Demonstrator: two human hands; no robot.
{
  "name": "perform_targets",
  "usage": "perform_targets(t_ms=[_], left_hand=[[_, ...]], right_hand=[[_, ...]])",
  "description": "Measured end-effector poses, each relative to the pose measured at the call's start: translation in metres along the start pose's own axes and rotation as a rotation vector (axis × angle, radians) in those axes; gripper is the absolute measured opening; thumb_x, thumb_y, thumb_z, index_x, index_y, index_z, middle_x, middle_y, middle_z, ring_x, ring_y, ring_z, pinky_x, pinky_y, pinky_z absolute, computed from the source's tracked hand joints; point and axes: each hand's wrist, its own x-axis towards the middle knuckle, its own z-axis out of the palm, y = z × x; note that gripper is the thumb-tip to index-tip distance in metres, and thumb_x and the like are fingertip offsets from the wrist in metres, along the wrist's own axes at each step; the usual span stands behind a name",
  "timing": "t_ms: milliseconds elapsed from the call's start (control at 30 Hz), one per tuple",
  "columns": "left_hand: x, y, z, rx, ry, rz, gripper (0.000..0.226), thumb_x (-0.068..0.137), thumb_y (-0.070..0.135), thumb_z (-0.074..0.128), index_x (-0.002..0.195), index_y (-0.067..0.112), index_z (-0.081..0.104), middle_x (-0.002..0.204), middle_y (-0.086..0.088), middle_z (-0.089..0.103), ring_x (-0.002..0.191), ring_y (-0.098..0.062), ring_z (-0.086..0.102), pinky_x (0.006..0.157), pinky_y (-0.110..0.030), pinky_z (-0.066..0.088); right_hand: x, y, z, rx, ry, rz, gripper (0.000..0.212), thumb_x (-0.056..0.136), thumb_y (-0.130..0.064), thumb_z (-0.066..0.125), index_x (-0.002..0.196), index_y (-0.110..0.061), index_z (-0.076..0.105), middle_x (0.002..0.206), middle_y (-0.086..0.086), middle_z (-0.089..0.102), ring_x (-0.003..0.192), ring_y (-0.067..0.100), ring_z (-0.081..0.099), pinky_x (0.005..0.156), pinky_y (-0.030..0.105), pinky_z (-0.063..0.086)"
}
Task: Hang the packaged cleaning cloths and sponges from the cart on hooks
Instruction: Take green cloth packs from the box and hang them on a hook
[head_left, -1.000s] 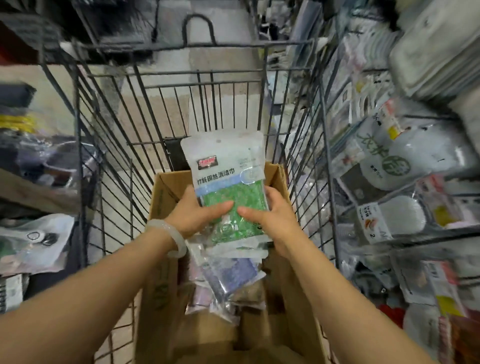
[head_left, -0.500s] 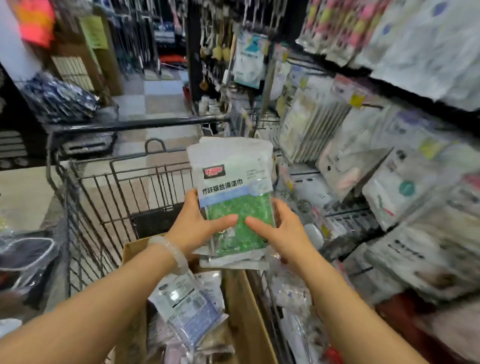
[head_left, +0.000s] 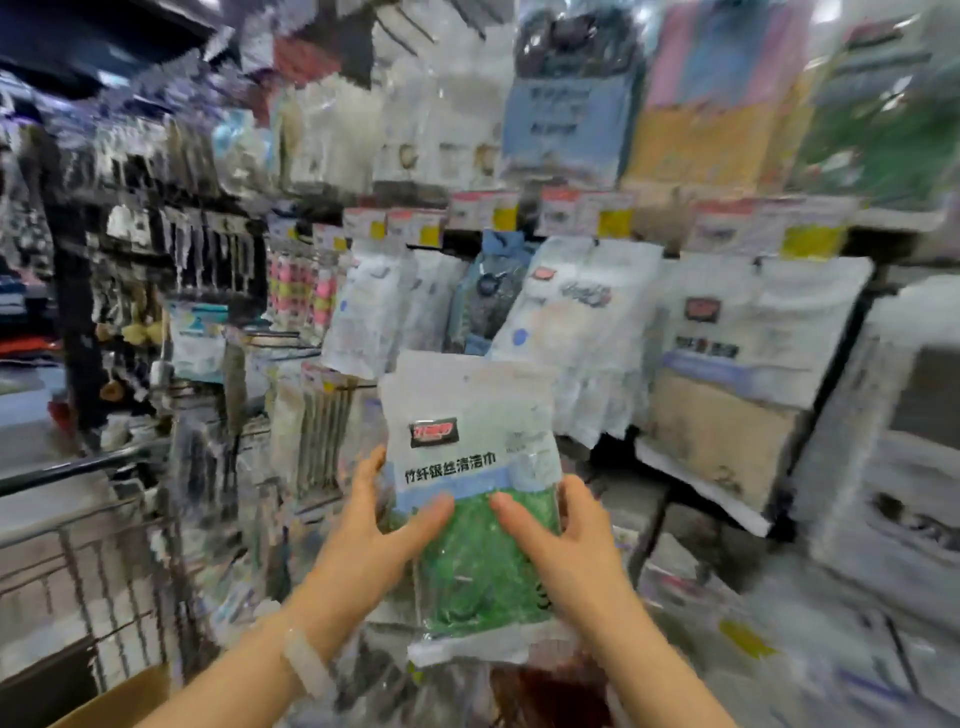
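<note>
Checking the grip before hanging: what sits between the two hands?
In the head view, the green cloth packet sits upright between the left hand and the right hand. Each hand grips one side edge, thumbs pressed on its front.

- A shop aisle for household goods.
- Packaged cleaning cloths (head_left: 582, 332) hang in rows on a display rack.
- Price tags (head_left: 613, 218) line the shelf edge.
- A wire cart (head_left: 78, 561) stands at lower left.

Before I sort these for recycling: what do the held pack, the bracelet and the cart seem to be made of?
Green cloth pack: seemingly thin plastic film, glossy, with a clear window showing green fibrous cloth. Bracelet: pale, translucent, smooth; possibly jade, glass or resin. Cart: metal wire bars, greyish; blur hides the finish.
</note>
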Motion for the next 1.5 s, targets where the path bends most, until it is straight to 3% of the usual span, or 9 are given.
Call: perform_targets(t_ms=[133,267,433,633,800,933,1033,1167,1500], left_hand=[[0.004,0.050,0.071,-0.183,-0.089,0.149,0.038,0.076,0.024,0.066,0.106,0.044,0.052,0.102,0.027,0.069,0.104,-0.004,0.062,0.076,-0.015,0.046],[-0.001,0.123,0.125,-0.254,-0.295,0.272,0.074,0.055,0.044,0.069,0.125,0.041,0.046,0.109,0.023,0.068,0.100,0.003,0.063,0.082,-0.020,0.047],[0.000,0.200,0.177,-0.329,-0.411,0.333,0.076,0.048,0.047,0.074,0.119,0.040,0.048,0.108,0.006,0.070,0.091,-0.012,0.070,0.068,-0.023,0.058],[0.024,0.254,0.199,-0.324,-0.400,0.409,0.089,0.046,0.050,0.077,0.126,0.026,0.045,0.108,0.005,0.068,0.095,-0.016,0.069,0.085,-0.038,0.056],[0.053,0.258,0.191,-0.269,-0.352,0.454,0.058,0.083,0.040,0.060,0.136,0.034,0.036,0.124,0.013,0.057,0.110,-0.014,0.058,0.090,-0.035,0.050],[0.077,0.256,0.171,-0.203,-0.335,0.527,0.059,0.093,0.022,0.053,0.141,0.042,0.026,0.140,0.016,0.041,0.127,-0.013,0.042,0.105,-0.035,0.037],[0.091,0.262,0.157,-0.127,-0.313,0.578,0.061,0.093,0.019,0.054,0.141,0.042,0.025,0.131,0.016,0.042,0.124,-0.013,0.043,0.108,-0.036,0.034],[0.102,0.271,0.148,-0.054,-0.343,0.613,0.064,0.092,0.021,0.055,0.145,0.037,0.023,0.129,0.017,0.043,0.122,-0.011,0.044,0.102,-0.028,0.033],[0.118,0.283,0.156,-0.069,-0.198,0.574,0.059,0.092,0.024,0.056,0.143,0.034,0.028,0.138,0.001,0.048,0.118,-0.019,0.047,0.093,-0.031,0.037]], right_hand=[[-0.021,-0.042,-0.087,0.010,0.155,-0.048,0.023,0.072,-0.025,0.078,0.091,-0.027,0.067,0.090,-0.014,0.072,0.087,-0.001,0.065,0.076,0.022,0.053],[-0.034,-0.094,-0.155,0.030,0.270,-0.139,0.024,0.072,-0.020,0.077,0.091,-0.033,0.067,0.084,-0.023,0.072,0.077,-0.006,0.066,0.061,0.010,0.051],[-0.037,-0.153,-0.210,0.035,0.404,-0.212,0.023,0.074,-0.019,0.075,0.095,-0.025,0.071,0.091,-0.008,0.075,0.086,0.012,0.071,0.077,0.037,0.058],[-0.006,-0.205,-0.245,-0.162,0.567,-0.341,0.031,0.069,-0.025,0.079,0.093,-0.030,0.060,0.084,-0.007,0.073,0.070,0.002,0.068,0.055,0.017,0.053],[0.026,-0.229,-0.240,-0.223,0.497,-0.413,0.066,0.073,-0.019,0.077,0.113,-0.052,0.036,0.093,-0.007,0.056,0.072,0.011,0.065,0.047,0.012,0.050],[0.052,-0.230,-0.232,-0.289,0.350,-0.422,0.063,0.082,-0.014,0.068,0.118,-0.058,0.040,0.111,-0.002,0.054,0.098,0.018,0.062,0.076,0.035,0.059],[0.068,-0.239,-0.228,-0.418,0.163,-0.433,0.066,0.084,-0.013,0.065,0.114,-0.066,0.039,0.118,-0.032,0.039,0.095,-0.023,0.051,0.070,0.011,0.053],[0.083,-0.258,-0.233,-0.426,0.101,-0.371,0.074,0.073,-0.006,0.074,0.121,-0.054,0.044,0.126,-0.007,0.051,0.093,0.011,0.067,0.071,0.023,0.058],[0.104,-0.272,-0.252,-0.281,0.278,-0.359,0.079,0.066,0.005,0.076,0.134,-0.021,0.046,0.122,0.011,0.050,0.088,0.025,0.065,0.058,0.020,0.056]])
